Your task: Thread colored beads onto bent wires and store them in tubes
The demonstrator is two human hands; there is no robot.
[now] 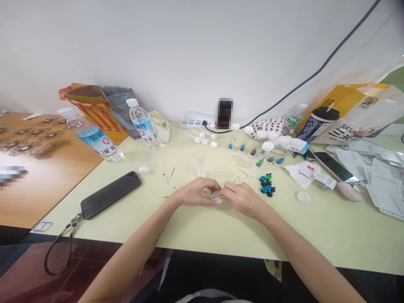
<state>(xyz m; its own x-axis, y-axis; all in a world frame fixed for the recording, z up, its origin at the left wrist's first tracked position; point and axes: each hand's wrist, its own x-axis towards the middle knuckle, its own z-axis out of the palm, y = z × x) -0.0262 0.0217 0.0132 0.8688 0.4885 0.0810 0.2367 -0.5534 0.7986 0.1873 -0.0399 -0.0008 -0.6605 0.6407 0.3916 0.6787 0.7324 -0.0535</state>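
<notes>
Between my hands, above the middle of the table, is a small round white cap (217, 198) with its open side partly facing me. My left hand (196, 191) curls around its left edge, thumb below and fingers above. From the other side my right hand (242, 198) pinches its right edge; its fingertips partly hide the rim. Just behind stands a small clear tube (201, 167). Bent metal pins (172, 174) lie left of my left hand, and more thin bent wires (244, 170) lie beyond my right hand. A cluster of blue, green and black beads (267, 186) sits to the right.
Several clear tubes with white caps (260, 149) stand at the back right. Loose white caps (204, 141) lie near a power strip (193, 123). A phone (111, 194) and two water bottles (100, 141) are at left; a second phone (335, 167) and packets (375, 176) at right.
</notes>
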